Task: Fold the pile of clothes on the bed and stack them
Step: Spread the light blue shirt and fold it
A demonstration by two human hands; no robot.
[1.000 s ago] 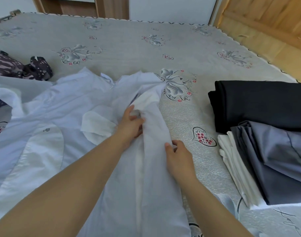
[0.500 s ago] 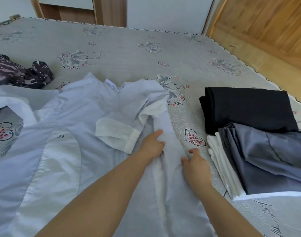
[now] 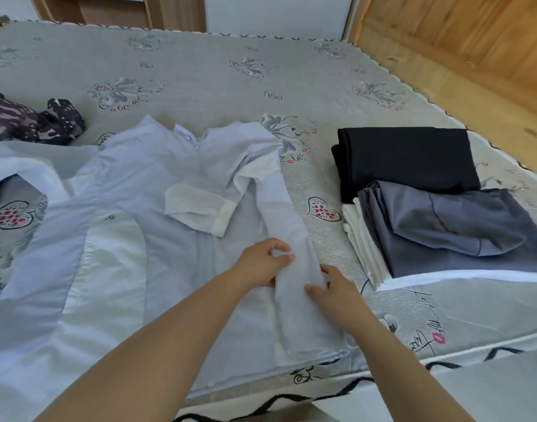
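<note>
A pale blue shirt with white panels (image 3: 133, 214) lies spread on the bed, its short sleeve (image 3: 197, 205) folded inward. The shirt's right edge is folded over into a long strip (image 3: 285, 214). My left hand (image 3: 261, 263) pinches that strip from its left side. My right hand (image 3: 334, 287) grips the strip from the right, thumb lying on top of the cloth. To the right lies a stack of folded clothes: a black piece (image 3: 407, 156) at the back, a grey one (image 3: 450, 226) on top of white folded cloth (image 3: 361, 242).
A dark patterned garment (image 3: 32, 123) lies crumpled at the far left. More pale cloth (image 3: 23, 169) lies at the left edge. The grey flowered bedspread (image 3: 218, 74) stretches behind. A wooden headboard (image 3: 462, 41) stands at the right; the bed's near edge (image 3: 444, 357) runs below.
Both hands have slid down the folded strip toward me, from near the sleeve to its lower part. The camera has tilted so the bed's near edge shows.
</note>
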